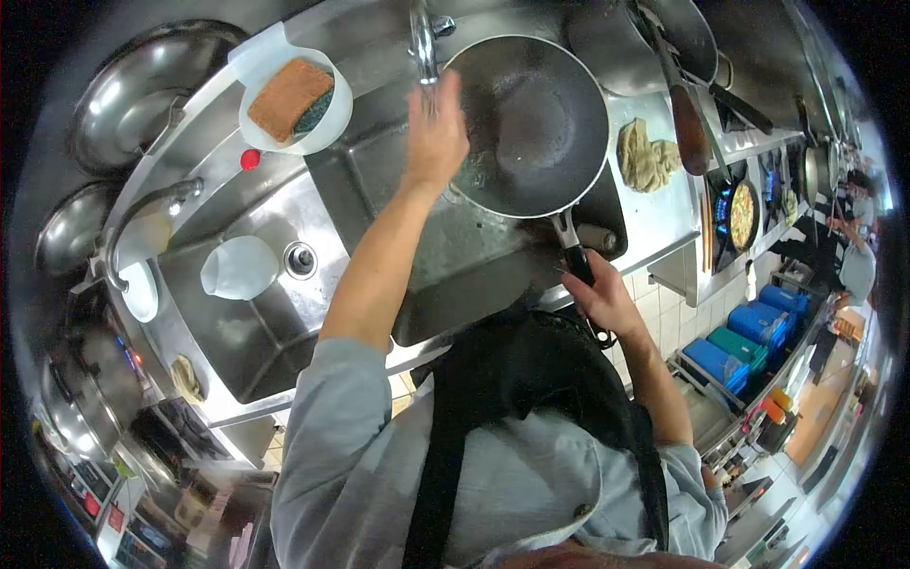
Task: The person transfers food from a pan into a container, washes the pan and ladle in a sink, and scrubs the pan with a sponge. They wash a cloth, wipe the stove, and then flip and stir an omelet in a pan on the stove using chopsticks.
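A dark frying pan [483,95] with a pale rim is held over the right-hand sink basin [431,275]. My right hand [605,299] is wrapped round its black handle, at the near side of the pan. Beneath the faucet [422,43], my left hand [436,142] is raised beside the pan's left rim. Its fingers are stretched out and apart, slightly smeared by motion, with nothing visible in them. The inside of the pan looks wet, with a lighter patch in its middle.
A white container [327,128] holds a brown sponge [289,98] and a dark green scouring pad. A white bowl [239,268] lies in the left basin. Right of the pan is a crumpled cloth [647,156]. Farther right, a pan of food [742,216] sits over a blue flame. Other people stand beyond.
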Available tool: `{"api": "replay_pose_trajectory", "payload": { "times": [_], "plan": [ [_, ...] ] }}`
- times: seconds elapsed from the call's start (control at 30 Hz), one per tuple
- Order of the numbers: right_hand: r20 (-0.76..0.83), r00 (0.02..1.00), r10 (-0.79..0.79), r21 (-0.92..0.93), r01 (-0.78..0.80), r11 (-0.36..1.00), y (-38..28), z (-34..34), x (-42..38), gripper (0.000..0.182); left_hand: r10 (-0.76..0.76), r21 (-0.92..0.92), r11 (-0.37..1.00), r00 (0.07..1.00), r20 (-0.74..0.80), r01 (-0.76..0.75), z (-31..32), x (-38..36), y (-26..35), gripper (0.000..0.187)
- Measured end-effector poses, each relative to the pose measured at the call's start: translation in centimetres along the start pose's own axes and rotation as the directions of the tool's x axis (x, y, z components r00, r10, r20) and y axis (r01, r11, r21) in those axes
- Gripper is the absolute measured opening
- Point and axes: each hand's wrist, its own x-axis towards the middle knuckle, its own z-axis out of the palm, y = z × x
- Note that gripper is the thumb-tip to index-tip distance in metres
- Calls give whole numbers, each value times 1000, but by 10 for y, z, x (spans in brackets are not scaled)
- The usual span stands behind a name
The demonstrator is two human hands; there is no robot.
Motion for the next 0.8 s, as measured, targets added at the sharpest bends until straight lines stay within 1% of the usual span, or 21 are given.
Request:
{"api": "replay_pose_trajectory", "payload": {
  "times": [0.03,0.07,0.1,0.13,0.17,0.2,0.23,0.27,0.3,0.37,0.4,0.43,0.47,0.5,0.53,0.57,0.6,0.63,0.7,0.73,0.8],
  "plan": [
    [2,1000,-5,-1,5,1000,-5,2,4,21,175,86,977,963,206,-196,-7,-7,4,54],
    [25,1000,-11,43,10,999,-9,6,7,20,311,128,910,854,418,-394,-14,-13,7,56],
    [50,999,-14,87,10,996,-10,9,8,20,306,132,911,854,421,-391,-15,-21,8,56],
    [59,998,-12,86,7,996,-8,12,9,20,198,184,930,854,481,-319,-13,-33,7,58],
    [47,996,-77,52,74,996,-5,14,12,20,86,241,939,844,529,-246,-11,-43,7,61],
    [35,989,-146,18,145,989,-3,14,16,21,83,296,914,843,532,-276,-10,-56,8,61],
    [40,988,-149,20,148,989,0,15,19,21,-3,153,979,735,678,-137,-17,-67,12,60],
    [42,983,-177,-66,179,982,3,13,23,21,-49,35,999,591,805,35,-25,-77,15,59],
    [45,978,-202,-151,207,967,5,12,27,21,-54,40,999,592,804,37,-41,-78,22,59],
    [53,966,-253,-179,259,949,12,11,35,22,60,-126,955,240,969,269,-81,-68,39,54],
    [63,952,-299,-208,305,929,14,11,38,22,57,-123,954,237,970,275,-92,-70,43,54],
    [71,953,-294,-207,303,930,11,13,40,22,-55,-39,961,322,945,275,-102,-73,47,54],
    [98,980,-173,-164,188,968,5,15,43,21,-166,49,958,408,898,282,-110,-75,47,57],
    [130,990,-55,-127,72,989,-4,17,49,20,-178,58,956,413,893,287,-109,-80,46,57],
    [165,986,-10,-4,11,1000,-16,23,54,18,-7,-81,991,641,767,108,-101,-86,48,62],
    [170,985,-16,-10,18,1000,-17,28,61,18,188,-173,979,795,576,-106,-89,-93,52,69],
    [201,979,-15,61,3,998,-13,32,69,16,206,-212,971,829,520,-108,-74,-101,61,77],
    [231,973,-12,130,-19,991,-11,35,74,14,202,-214,971,834,514,-103,-57,-109,64,77],
    [242,970,25,135,-59,989,-20,34,80,14,323,-354,921,822,469,-160,-28,-115,65,76],
    [278,959,59,214,-122,969,-30,31,78,15,341,-388,905,847,408,-178,-25,-115,66,70],
    [301,948,107,362,-217,906,-51,25,76,20,316,-415,900,853,414,-132,-20,-108,63,65]
  ]
}}
